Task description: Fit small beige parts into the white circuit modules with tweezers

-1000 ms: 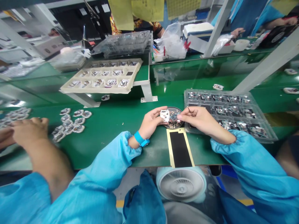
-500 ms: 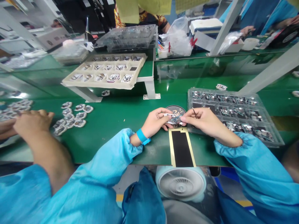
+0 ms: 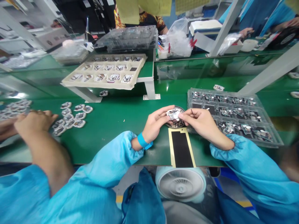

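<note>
My left hand (image 3: 153, 123), a blue band at its wrist, is closed on a small white-framed electronic assembly (image 3: 173, 114), thumb along its near edge. At the assembly's right edge, the thumb and forefinger of my right hand (image 3: 198, 120) are pinched together. Thin dark tweezers (image 3: 192, 112) stick out from between the right fingers; their tips are hard to make out. Directly under both hands lies a round dish (image 3: 175, 126) of small parts, partly covered by them. A black pad with a yellow border (image 3: 182, 147) lies in front of the dish.
To the right stands a clear compartment tray (image 3: 235, 90) of circuit boards. A cream tray (image 3: 137, 81) of assemblies rests on a raised shelf. Several white assemblies (image 3: 69, 116) lie at left, near a co-worker's hand (image 3: 35, 121). A fan (image 3: 180, 184) is below the table edge.
The assembly has turned so its broad white face shows more. My right hand has shifted slightly left, its fingers now against the assembly's right edge.
</note>
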A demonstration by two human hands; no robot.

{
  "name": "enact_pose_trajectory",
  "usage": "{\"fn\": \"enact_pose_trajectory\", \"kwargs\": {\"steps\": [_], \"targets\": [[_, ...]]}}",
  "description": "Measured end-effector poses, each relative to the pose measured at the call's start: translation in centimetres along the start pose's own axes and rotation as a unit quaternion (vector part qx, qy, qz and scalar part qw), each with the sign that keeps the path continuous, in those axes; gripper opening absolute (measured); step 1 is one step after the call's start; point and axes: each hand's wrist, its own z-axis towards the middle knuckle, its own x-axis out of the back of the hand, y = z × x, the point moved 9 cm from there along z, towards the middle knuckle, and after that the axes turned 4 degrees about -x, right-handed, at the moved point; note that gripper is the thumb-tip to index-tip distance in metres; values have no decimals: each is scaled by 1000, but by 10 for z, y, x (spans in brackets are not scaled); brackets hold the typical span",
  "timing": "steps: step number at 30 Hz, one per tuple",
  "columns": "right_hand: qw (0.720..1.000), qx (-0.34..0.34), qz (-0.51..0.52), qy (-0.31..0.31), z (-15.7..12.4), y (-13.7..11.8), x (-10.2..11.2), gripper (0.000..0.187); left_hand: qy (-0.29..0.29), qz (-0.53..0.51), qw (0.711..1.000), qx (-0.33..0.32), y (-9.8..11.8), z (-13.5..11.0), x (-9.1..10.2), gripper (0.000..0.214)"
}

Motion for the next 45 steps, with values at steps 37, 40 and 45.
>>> {"fn": "enact_pose_trajectory", "kwargs": {"steps": [37,40,45], "targets": [[994,61,90,-19,3,-2,-6,47,12,55,998,-25,4,-4,-4,59],[993,61,94,-24,2,-2,-6,45,3,28,1000,-11,3,-4,-7,59],[991,68,111,-41,2,-2,-9,43,2,6,1000,-14,5,-4,-9,53]]}}
